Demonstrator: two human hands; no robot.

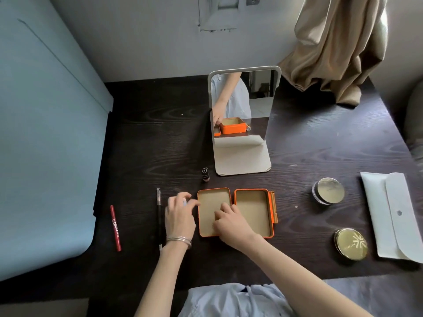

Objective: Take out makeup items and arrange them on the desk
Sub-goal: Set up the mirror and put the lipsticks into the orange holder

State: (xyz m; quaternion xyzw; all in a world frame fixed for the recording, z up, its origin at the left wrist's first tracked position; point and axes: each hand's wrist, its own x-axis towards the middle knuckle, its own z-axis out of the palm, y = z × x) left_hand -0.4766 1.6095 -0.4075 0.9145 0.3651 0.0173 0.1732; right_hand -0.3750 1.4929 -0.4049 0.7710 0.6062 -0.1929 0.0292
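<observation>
Tin: orange, open, both halves flat on counter, front of mirror; tan inside, nothing in it.
Left hand: just left of tin, fingers loosely curled, fingertips at lid edge; grip holds nothing seen.
Right hand: fingers bent, resting inside left half; whether pinching anything cannot tell.
Gold tube: lies touching tin's right side.
Small bottle: upright, behind tin.
Black pen: left of left hand.
Red pencil: further left.
Silver jar, gold compact: right, well apart from tin.
White pouch: far right.
</observation>
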